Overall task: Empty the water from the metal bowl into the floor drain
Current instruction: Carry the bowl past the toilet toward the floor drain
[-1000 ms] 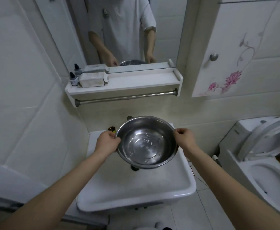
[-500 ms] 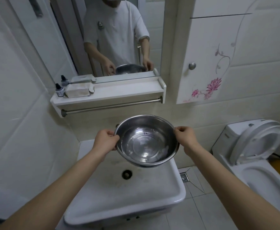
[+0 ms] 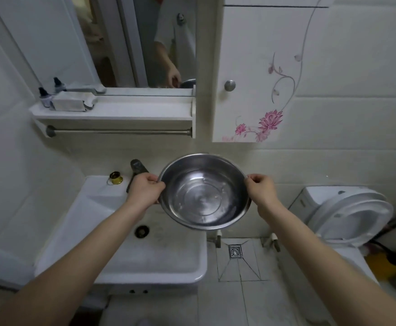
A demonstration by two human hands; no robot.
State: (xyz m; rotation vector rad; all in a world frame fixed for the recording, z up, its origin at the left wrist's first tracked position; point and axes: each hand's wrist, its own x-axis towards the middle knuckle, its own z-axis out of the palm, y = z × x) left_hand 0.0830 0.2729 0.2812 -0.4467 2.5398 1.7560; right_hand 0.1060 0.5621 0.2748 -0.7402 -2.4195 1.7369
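A shiny metal bowl [image 3: 204, 194] with a shallow layer of water hangs in the air over the right edge of the white sink [image 3: 126, 262]. My left hand [image 3: 144, 190] grips its left rim and my right hand [image 3: 261, 190] grips its right rim. The bowl is held roughly level. A small square metal floor drain [image 3: 235, 251] sits in the tiled floor below and slightly right of the bowl, between the sink and the toilet.
A white toilet [image 3: 347, 215] with raised lid stands at the right. A faucet [image 3: 137, 170] and a small gold object [image 3: 115, 178] sit at the sink's back. Above are a shelf [image 3: 112, 111] with a towel rail, a mirror and a flowered wall cabinet [image 3: 248, 74].
Both hands have carried the bowl to the right, from over the sink basin to its right edge. The view has turned right, and the floor drain is now in plain sight.
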